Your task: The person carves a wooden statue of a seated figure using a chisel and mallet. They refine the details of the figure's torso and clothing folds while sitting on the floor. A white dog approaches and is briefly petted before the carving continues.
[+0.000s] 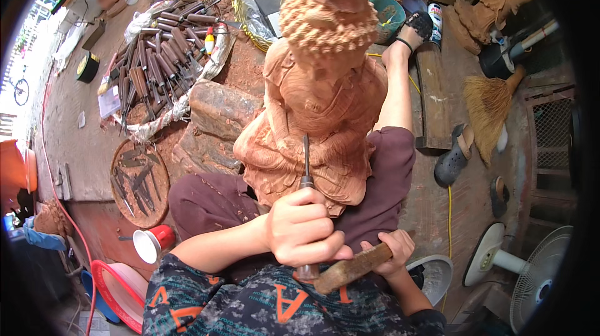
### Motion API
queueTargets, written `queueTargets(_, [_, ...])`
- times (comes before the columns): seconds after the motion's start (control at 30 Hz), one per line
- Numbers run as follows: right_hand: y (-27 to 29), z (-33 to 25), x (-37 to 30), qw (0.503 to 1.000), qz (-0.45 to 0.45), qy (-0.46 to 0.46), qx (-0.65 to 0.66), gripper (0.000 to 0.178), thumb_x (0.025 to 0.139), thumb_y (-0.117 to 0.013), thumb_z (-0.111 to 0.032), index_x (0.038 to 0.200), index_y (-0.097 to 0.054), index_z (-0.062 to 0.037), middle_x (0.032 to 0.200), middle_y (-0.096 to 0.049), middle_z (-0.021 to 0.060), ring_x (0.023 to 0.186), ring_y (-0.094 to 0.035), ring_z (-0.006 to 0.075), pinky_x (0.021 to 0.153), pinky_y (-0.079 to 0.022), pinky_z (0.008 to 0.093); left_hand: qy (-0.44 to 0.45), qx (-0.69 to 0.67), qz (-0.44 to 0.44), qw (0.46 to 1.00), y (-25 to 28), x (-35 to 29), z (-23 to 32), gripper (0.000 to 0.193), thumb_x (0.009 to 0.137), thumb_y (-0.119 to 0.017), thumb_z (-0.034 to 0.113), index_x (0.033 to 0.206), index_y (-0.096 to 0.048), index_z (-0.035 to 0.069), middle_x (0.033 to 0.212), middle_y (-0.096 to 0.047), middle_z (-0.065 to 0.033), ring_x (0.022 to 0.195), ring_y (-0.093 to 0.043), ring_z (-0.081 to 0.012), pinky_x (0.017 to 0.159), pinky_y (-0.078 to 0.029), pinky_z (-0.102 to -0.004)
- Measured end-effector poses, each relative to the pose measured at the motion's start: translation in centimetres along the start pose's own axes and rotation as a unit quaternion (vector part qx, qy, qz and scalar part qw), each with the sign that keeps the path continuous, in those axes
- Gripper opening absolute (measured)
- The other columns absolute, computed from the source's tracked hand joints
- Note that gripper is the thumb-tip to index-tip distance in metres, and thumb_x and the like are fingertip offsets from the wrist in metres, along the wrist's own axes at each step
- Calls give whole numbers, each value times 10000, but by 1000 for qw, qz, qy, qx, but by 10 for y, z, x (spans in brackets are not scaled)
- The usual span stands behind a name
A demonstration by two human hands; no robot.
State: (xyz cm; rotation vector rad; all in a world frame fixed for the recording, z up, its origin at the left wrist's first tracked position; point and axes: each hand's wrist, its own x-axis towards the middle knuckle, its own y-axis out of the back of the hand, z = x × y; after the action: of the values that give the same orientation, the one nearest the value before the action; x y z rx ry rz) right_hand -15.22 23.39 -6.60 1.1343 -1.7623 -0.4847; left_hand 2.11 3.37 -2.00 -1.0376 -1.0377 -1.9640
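A reddish carved wooden statue of a seated figure, with bumpy curled hair, stands between my legs. My left hand is wrapped round the handle of a wood chisel. Its narrow blade points away from me over the statue's lap; whether the tip touches the wood I cannot tell. The handle's butt sticks out below my fist. My right hand grips a worn wooden mallet, a flat block whose near end lies close beside the chisel's butt.
Many wood-handled chisels lie heaped at the left, near a round basket of blades. A stone block sits beside the statue. A red-and-white cup is at lower left. Rightward are a broom, a clog and a fan.
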Motion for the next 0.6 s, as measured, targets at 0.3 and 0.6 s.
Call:
queueTargets(0.3, [-5,16,-45,986,9,-142,88,377,767,-733,-281,1010,-531,-76,634,-497,30,519,-500,194,494,-405,313,-59,30,-101,993,-38,55,-22,323,667,-679,183,974,-579,189,650,-374,29,507,-378,-107,427,-270,-220])
queueTargets(0.6, [2,-7,-9,940,122,-258,186,496,733,-783,-164,1086,-455,-46,748,-425,24,634,-422,148,601,-356,277,-31,71,-116,990,-36,47,-34,286,728,-693,183,1013,-661,178,601,-371,47,466,-369,-79,407,-260,-198])
